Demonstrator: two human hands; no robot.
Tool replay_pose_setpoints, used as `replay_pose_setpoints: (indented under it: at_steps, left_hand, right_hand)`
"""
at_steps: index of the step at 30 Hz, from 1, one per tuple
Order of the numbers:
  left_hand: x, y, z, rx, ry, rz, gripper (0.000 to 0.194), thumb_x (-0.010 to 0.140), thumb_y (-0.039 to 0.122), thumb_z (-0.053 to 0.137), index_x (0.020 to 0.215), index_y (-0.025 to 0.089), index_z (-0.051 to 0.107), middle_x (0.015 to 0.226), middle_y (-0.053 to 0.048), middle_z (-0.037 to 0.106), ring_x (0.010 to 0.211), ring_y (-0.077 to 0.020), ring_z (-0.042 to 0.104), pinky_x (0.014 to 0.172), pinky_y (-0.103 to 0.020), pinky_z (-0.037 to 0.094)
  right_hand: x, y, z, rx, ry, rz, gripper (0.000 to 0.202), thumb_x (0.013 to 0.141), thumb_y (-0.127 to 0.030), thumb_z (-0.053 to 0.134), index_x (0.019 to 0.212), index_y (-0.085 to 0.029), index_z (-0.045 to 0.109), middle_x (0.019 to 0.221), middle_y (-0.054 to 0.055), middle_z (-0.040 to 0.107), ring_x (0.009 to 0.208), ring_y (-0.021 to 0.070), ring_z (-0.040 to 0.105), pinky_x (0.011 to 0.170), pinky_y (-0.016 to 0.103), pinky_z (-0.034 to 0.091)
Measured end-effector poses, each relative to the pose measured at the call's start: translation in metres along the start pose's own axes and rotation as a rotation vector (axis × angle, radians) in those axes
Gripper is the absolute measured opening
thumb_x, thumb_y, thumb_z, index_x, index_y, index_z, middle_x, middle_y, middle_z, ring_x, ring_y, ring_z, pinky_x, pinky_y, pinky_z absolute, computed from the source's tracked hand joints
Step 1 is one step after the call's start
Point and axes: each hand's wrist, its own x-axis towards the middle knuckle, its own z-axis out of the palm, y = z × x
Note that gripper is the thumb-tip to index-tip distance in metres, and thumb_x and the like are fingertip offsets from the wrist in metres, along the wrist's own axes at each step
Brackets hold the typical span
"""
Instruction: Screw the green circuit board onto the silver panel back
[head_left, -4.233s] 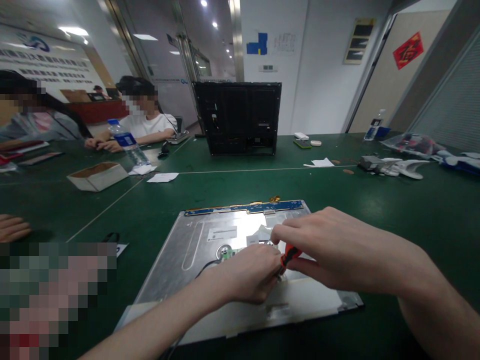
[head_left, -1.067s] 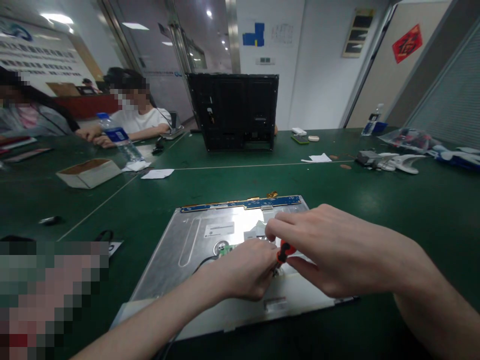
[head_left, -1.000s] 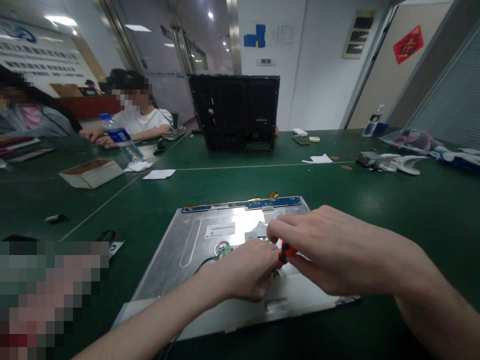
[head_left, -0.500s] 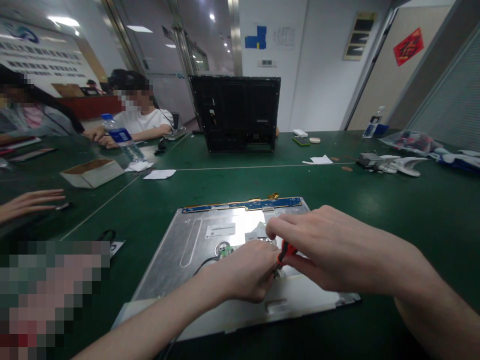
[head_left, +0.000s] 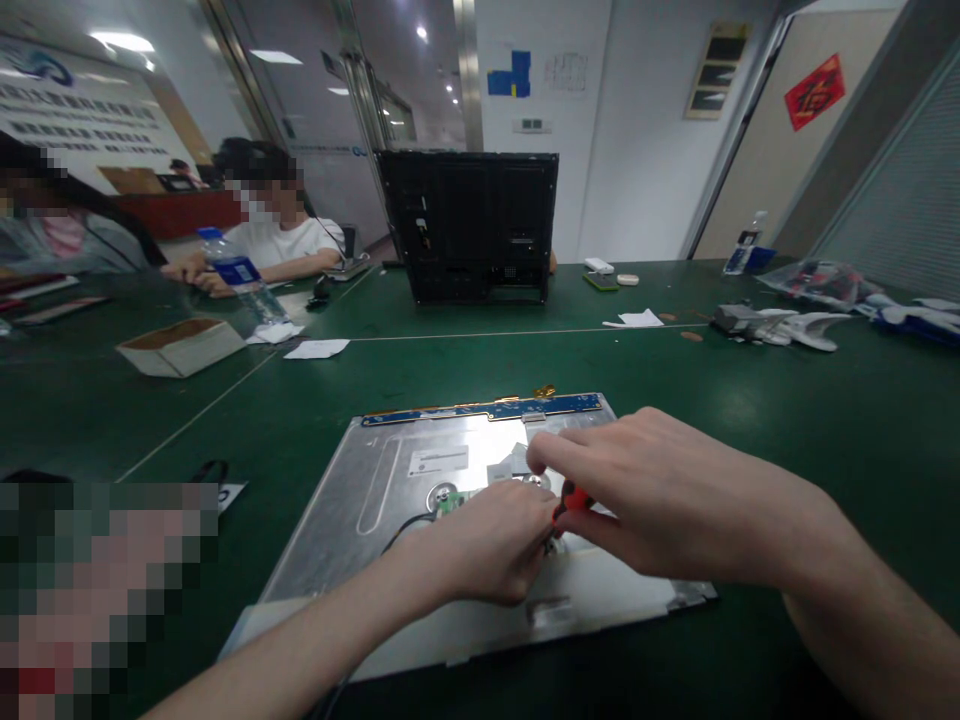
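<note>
An LCD panel (head_left: 322,540) lies metal back up on the table in front of me. A blue circuit strip (head_left: 450,410) runs along its far edge, and a small green board (head_left: 451,502) with a black cable sits near its middle. My right hand (head_left: 637,495) is closed round a red and black screwdriver (head_left: 576,498), held over the panel's middle; its tip is hidden. My left hand (head_left: 499,540) rests on the panel right beside the screwdriver, its fingers curled. What those fingers hold, if anything, is hidden.
Ahead stands a black monitor housing (head_left: 472,230). Left of it are an open cardboard box (head_left: 184,348), a water bottle (head_left: 244,275) and paper (head_left: 317,349). A white and grey bracket (head_left: 772,326) lies at the right. Two people sit at the far left.
A co-worker's hand and a small dark item at the left have gone from view. My two hands and the screwdriver stay almost where they were on the panel.
</note>
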Motion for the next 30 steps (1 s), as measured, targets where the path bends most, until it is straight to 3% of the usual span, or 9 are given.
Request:
replay_pose_setpoints:
  at_steps: [5,12,15,23,30]
  left_hand:
    - [0.0,-0.0007,0.0027,0.088,0.02,-0.011,0.009,0.072,0.012,0.056,0.075,0.017,0.05,0.077,-0.005,0.06,0.069,-0.0217,0.058,0.058,-0.03,0.047]
    - [0.0009,0.0005,-0.0005,0.031,-0.007,-0.022,0.01,0.073,0.01,0.058,0.077,0.017,0.052,0.084,-0.006,0.063,0.078,-0.0224,0.06,0.069,-0.033,0.05]
    - [0.0009,0.0015,-0.0023,0.041,-0.014,-0.025,0.01,0.072,0.011,0.059,0.075,0.017,0.052,0.084,-0.006,0.063,0.079,-0.0224,0.059,0.07,-0.033,0.05]
    - [0.0001,0.0006,-0.0006,0.108,0.006,-0.015,0.006,0.072,0.013,0.056,0.075,0.017,0.052,0.08,-0.007,0.063,0.074,-0.0235,0.06,0.059,-0.03,0.048]
    - [0.0018,0.0013,-0.0013,0.089,0.015,-0.016,0.011,0.068,0.011,0.058,0.07,0.018,0.05,0.072,-0.004,0.06,0.064,-0.0214,0.058,0.055,-0.03,0.046]
  right_hand:
    - [0.0005,0.0009,-0.001,-0.025,-0.006,0.047,0.02,0.087,-0.032,0.055,0.103,-0.02,0.051,0.081,0.003,0.065,0.067,0.0166,0.058,0.055,0.026,0.034]
    - [-0.004,-0.0019,-0.0021,0.037,-0.009,0.003,0.039,0.079,-0.021,0.06,0.115,-0.019,0.046,0.096,0.006,0.062,0.075,0.0176,0.058,0.059,0.027,0.039]
    - [-0.002,-0.0006,0.0,0.047,-0.002,0.009,0.038,0.08,-0.018,0.059,0.115,-0.02,0.044,0.091,0.003,0.062,0.071,0.0159,0.057,0.056,0.026,0.037]
    - [0.0045,0.0025,0.0,-0.03,0.016,0.056,0.018,0.089,-0.029,0.053,0.105,-0.024,0.053,0.087,0.002,0.066,0.072,0.0182,0.06,0.057,0.029,0.038]
    - [-0.0038,0.0013,-0.0017,0.039,-0.029,0.01,0.019,0.082,-0.02,0.055,0.1,-0.02,0.05,0.089,0.003,0.061,0.071,0.016,0.056,0.059,0.028,0.038]
